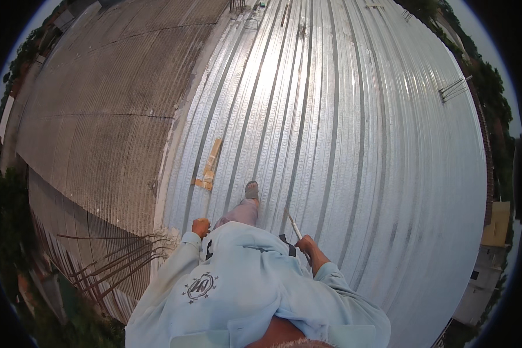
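In my right hand point(309, 246) is a slim pale rod-like tool point(296, 228) with a thin darker tip, pointing forward and slightly left; its exact kind is unclear. My left hand point(201, 227) is closed in a fist beside my left hip, and whatever it may hold is hidden. Beneath me lies a ribbed, shiny metal sheet roof point(354, 174). One sandalled foot point(252, 190) is set forward on it. Ahead of my left hand, light-brown flat pieces point(209, 168), wood or cardboard, lie on the sheets.
An older brown corrugated roof point(110, 98) borders the metal on the left, along a pale concrete edge point(177, 133). Rusty bars point(110, 264) jut out at the lower left. More bars point(455, 88) rise by the right edge. Small items point(262, 5) lie at the far end.
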Tool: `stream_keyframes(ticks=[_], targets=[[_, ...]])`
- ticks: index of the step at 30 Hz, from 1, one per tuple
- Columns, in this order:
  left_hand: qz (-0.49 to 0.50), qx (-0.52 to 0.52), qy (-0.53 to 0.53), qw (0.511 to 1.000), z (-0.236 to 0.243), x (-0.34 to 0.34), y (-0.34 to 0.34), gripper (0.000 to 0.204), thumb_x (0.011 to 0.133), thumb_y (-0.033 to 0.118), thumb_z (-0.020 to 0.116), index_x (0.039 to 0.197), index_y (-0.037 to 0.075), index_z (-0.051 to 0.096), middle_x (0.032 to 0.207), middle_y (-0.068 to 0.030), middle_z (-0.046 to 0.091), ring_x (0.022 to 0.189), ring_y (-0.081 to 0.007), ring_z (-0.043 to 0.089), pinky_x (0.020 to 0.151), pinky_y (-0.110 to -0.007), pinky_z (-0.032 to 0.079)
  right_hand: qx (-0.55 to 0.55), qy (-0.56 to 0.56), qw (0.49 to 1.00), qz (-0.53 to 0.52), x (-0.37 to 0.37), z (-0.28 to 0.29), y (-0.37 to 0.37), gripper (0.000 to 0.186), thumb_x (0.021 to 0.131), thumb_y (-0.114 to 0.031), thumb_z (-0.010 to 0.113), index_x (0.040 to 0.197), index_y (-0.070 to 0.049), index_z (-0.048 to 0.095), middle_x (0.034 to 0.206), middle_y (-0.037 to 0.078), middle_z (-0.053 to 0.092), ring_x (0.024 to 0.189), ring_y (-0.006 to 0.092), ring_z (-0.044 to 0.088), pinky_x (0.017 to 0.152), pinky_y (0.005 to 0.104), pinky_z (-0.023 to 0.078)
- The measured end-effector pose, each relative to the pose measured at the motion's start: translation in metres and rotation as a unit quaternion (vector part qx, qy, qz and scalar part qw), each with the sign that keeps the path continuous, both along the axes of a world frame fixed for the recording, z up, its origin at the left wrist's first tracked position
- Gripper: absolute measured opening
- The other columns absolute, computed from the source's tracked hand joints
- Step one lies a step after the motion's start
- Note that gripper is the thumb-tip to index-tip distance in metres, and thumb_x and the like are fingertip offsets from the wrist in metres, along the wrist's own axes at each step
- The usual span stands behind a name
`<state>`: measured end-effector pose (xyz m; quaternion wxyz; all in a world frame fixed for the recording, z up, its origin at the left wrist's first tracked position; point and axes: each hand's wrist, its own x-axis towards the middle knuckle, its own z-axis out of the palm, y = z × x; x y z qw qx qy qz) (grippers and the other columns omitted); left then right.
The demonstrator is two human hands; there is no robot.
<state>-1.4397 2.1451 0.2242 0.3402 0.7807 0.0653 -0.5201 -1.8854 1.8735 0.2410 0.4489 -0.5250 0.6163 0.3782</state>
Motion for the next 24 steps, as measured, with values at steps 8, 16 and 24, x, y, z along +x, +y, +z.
stream_keyframes(ticks=[8, 16, 24], targets=[[-0.078, -0.24, -0.157, 0.955, 0.142, 0.197, -0.447, 0.037, 0.09, 0.012, 0.064, 0.123, -0.006, 0.064, 0.096, -0.0133, 0.07, 0.076, -0.0192, 0.066, 0.068, -0.031, 0.055, -0.03, -0.032, 0.993, -0.107, 0.12, 0.016, -0.216, 0.028, 0.086, -0.015, 0.072, 0.097, 0.011, 0.071, 0.077, 0.017, 0.07, 0.068, 0.0277, 0.07, 0.061, 0.0429, 0.053], [-0.019, -0.135, -0.137, 0.981, 0.054, 0.316, -0.564, 0.04, 0.091, 0.015, 0.063, 0.127, -0.002, 0.062, 0.101, -0.0139, 0.07, 0.077, -0.0201, 0.067, 0.064, -0.033, 0.052, -0.031, 0.023, 0.998, -0.048, 0.276, -0.022, -0.459, 0.037, 0.083, -0.019, 0.077, 0.106, 0.01, 0.071, 0.092, 0.021, 0.074, 0.082, 0.0307, 0.074, 0.068, 0.0451, 0.055], [0.21, 0.154, 0.084, 0.962, 0.033, 0.327, -0.528, 0.024, 0.091, 0.013, 0.06, 0.11, 0.001, 0.069, 0.091, -0.0122, 0.07, 0.07, -0.0213, 0.066, 0.059, -0.033, 0.052, -0.02, -0.023, 0.998, 0.059, 0.433, -0.004, -0.729, 0.037, 0.08, -0.019, 0.078, 0.106, 0.007, 0.072, 0.096, 0.019, 0.074, 0.088, 0.0289, 0.073, 0.069, 0.0453, 0.055]])
